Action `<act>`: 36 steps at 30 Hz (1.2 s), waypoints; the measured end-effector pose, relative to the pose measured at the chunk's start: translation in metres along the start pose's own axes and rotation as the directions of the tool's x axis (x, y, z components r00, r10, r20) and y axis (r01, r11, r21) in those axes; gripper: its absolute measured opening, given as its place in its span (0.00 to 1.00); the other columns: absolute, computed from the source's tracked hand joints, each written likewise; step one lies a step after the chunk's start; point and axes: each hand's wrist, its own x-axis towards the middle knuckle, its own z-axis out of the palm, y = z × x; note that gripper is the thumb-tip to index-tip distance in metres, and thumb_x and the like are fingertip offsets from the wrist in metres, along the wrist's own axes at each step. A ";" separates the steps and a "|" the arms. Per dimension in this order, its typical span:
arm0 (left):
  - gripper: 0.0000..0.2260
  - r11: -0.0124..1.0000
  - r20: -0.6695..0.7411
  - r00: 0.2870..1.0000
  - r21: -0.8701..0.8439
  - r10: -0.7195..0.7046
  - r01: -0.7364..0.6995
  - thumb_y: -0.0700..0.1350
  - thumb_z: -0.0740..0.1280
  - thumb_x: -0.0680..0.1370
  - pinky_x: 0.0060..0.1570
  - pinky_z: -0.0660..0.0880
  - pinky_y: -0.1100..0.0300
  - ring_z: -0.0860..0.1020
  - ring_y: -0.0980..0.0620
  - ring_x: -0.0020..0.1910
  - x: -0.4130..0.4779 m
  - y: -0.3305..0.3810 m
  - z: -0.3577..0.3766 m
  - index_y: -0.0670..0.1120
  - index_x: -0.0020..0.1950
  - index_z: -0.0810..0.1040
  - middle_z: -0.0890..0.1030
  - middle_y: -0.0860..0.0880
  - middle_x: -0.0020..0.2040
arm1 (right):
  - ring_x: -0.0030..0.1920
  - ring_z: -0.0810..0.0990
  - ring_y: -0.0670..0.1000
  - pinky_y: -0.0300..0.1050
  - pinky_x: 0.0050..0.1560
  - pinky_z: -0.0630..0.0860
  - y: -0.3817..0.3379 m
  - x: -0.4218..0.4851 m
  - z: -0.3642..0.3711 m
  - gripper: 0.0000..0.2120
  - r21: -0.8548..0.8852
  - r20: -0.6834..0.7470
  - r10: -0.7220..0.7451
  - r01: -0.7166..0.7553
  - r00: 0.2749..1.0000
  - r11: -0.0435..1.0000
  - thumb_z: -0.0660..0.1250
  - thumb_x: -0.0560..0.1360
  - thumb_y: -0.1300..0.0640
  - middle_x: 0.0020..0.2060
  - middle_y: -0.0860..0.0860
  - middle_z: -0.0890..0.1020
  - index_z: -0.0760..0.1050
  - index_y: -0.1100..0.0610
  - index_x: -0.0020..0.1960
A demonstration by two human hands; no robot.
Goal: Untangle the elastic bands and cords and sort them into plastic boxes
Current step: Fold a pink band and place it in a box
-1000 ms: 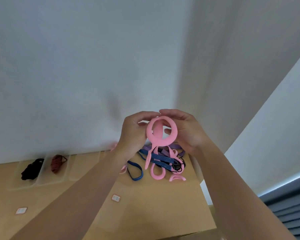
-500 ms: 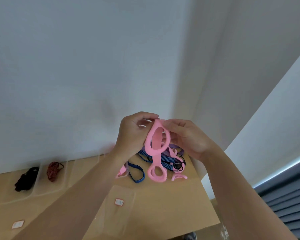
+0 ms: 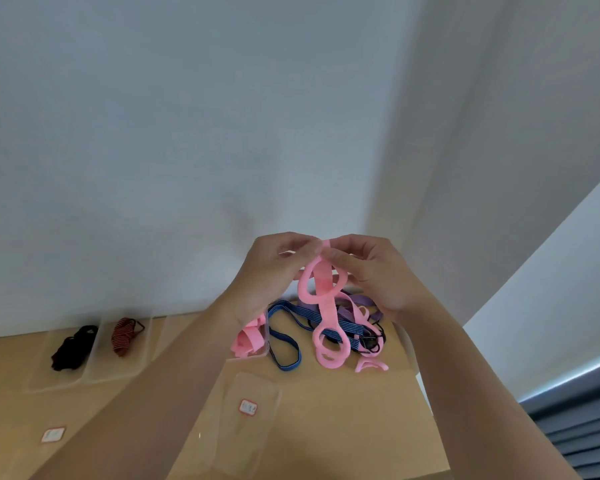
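Two hands are working on one item. I am pinching the top of a pink elastic band [image 3: 327,306] between the left hand [image 3: 274,271] and the right hand [image 3: 378,278], with thumbs and forefingers closed on it from both sides. The band is hanging in loops in front of the wall. Its lowest loop is reaching down to the tangle on the far right part of the table [image 3: 343,420]. I cannot tell whether it is free of that tangle.

Progress, judged from the layout:
- Sorted: a black cord [image 3: 71,348] is lying in the leftmost clear box [image 3: 42,374]. A red striped cord [image 3: 125,336] is lying in the next box [image 3: 118,368]. Folded pink bands [image 3: 248,341] are sitting in a third box [image 3: 262,355], partly hidden behind my left forearm.
- Remaining: a blue striped cord [image 3: 291,315], a purple band [image 3: 359,301], a thin black cord with a hook [image 3: 373,342] and a small pink piece [image 3: 371,366] are lying together on the table.

I am rating the task as roughly half complete. The band in hand is probably going to the pink box.

Labels: two small red-bordered stickers are showing. One sticker [image 3: 248,407] is on a clear plastic piece [image 3: 257,452] lying flat. The other sticker [image 3: 53,434] is lying near the left front. The print on both is too small to read, and no brand is showing.
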 end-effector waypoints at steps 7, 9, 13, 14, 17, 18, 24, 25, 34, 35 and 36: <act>0.05 0.981 -0.042 0.988 0.134 0.148 -0.141 0.41 0.73 0.79 0.55 0.82 0.48 0.86 0.48 0.49 -0.001 0.004 -0.001 0.44 0.54 0.86 0.87 0.49 0.49 | 0.47 0.87 0.52 0.39 0.45 0.81 0.005 0.002 0.002 0.05 -0.005 0.003 -0.029 0.029 1.000 1.000 0.74 0.77 0.55 0.45 0.52 0.88 0.85 0.54 0.53; 0.05 0.974 -0.039 0.985 0.156 0.170 -0.162 0.40 0.73 0.78 0.55 0.82 0.51 0.85 0.49 0.48 0.000 0.004 -0.001 0.46 0.53 0.87 0.87 0.50 0.48 | 0.48 0.87 0.51 0.37 0.45 0.80 0.007 0.003 0.002 0.06 -0.011 0.017 -0.034 0.034 0.999 0.999 0.73 0.78 0.59 0.46 0.51 0.88 0.84 0.56 0.54; 0.06 0.974 -0.040 0.984 0.155 0.176 -0.167 0.42 0.75 0.77 0.51 0.80 0.61 0.85 0.52 0.47 0.002 0.001 0.000 0.52 0.51 0.86 0.87 0.54 0.47 | 0.50 0.86 0.52 0.44 0.52 0.81 0.011 0.005 0.002 0.05 -0.080 -0.019 -0.064 0.062 0.998 0.995 0.72 0.78 0.60 0.46 0.50 0.88 0.84 0.55 0.53; 0.06 0.975 -0.046 0.984 0.148 0.173 -0.165 0.43 0.75 0.77 0.51 0.80 0.63 0.85 0.53 0.47 0.002 -0.001 0.000 0.53 0.51 0.86 0.87 0.54 0.47 | 0.50 0.86 0.53 0.47 0.54 0.81 0.013 0.005 0.002 0.05 -0.086 -0.029 -0.068 0.065 0.997 0.994 0.72 0.78 0.60 0.46 0.50 0.88 0.85 0.54 0.53; 0.07 0.984 -0.028 0.991 0.126 0.132 -0.128 0.44 0.74 0.78 0.53 0.80 0.63 0.85 0.54 0.49 0.005 -0.006 -0.001 0.52 0.55 0.85 0.87 0.54 0.49 | 0.49 0.86 0.54 0.46 0.52 0.81 0.016 0.005 0.003 0.04 -0.061 -0.056 -0.073 0.069 0.996 0.996 0.73 0.78 0.57 0.45 0.50 0.88 0.85 0.53 0.52; 0.07 0.988 0.003 0.994 0.109 0.108 -0.107 0.45 0.73 0.79 0.54 0.80 0.62 0.85 0.53 0.51 0.006 -0.008 -0.001 0.51 0.57 0.85 0.87 0.53 0.50 | 0.48 0.86 0.53 0.43 0.50 0.82 0.016 0.006 0.002 0.03 -0.053 -0.064 -0.074 0.070 0.995 0.996 0.74 0.77 0.57 0.44 0.50 0.88 0.85 0.53 0.51; 0.07 0.997 0.070 0.996 0.048 0.056 -0.059 0.41 0.70 0.81 0.56 0.82 0.47 0.85 0.45 0.52 0.006 -0.020 0.001 0.48 0.58 0.85 0.86 0.47 0.52 | 0.45 0.87 0.50 0.36 0.45 0.79 0.018 0.008 -0.004 0.05 -0.044 -0.089 -0.074 0.071 0.993 0.997 0.72 0.78 0.61 0.44 0.49 0.88 0.85 0.55 0.51; 0.07 0.996 0.064 0.996 0.060 0.057 -0.061 0.41 0.71 0.81 0.57 0.82 0.43 0.85 0.44 0.52 0.007 -0.020 0.002 0.48 0.57 0.85 0.86 0.47 0.52 | 0.45 0.87 0.49 0.36 0.45 0.79 0.018 0.008 -0.004 0.05 -0.044 -0.091 -0.071 0.068 0.993 0.997 0.71 0.78 0.61 0.44 0.49 0.88 0.85 0.55 0.51; 0.05 0.998 0.071 0.997 0.051 0.027 -0.031 0.43 0.72 0.80 0.58 0.80 0.40 0.85 0.42 0.52 0.018 -0.021 0.005 0.51 0.53 0.86 0.86 0.47 0.51 | 0.48 0.86 0.52 0.43 0.51 0.81 0.019 0.013 -0.013 0.05 -0.031 -0.089 -0.047 0.045 0.995 0.999 0.71 0.79 0.59 0.46 0.50 0.88 0.84 0.54 0.53; 0.05 0.999 0.078 0.997 0.035 0.022 -0.025 0.43 0.72 0.80 0.58 0.80 0.40 0.85 0.42 0.52 0.018 -0.022 0.004 0.51 0.53 0.86 0.86 0.47 0.51 | 0.49 0.86 0.54 0.44 0.51 0.81 0.020 0.014 -0.013 0.05 -0.027 -0.092 -0.045 0.043 0.995 0.999 0.71 0.79 0.58 0.46 0.51 0.88 0.84 0.55 0.53; 0.05 1.000 0.090 0.996 0.015 0.018 -0.020 0.43 0.72 0.80 0.58 0.81 0.41 0.85 0.42 0.52 0.019 -0.023 0.004 0.51 0.53 0.86 0.86 0.47 0.51 | 0.49 0.86 0.56 0.46 0.52 0.82 0.021 0.015 -0.012 0.04 -0.024 -0.097 -0.043 0.041 0.994 0.999 0.71 0.79 0.58 0.46 0.51 0.88 0.84 0.55 0.53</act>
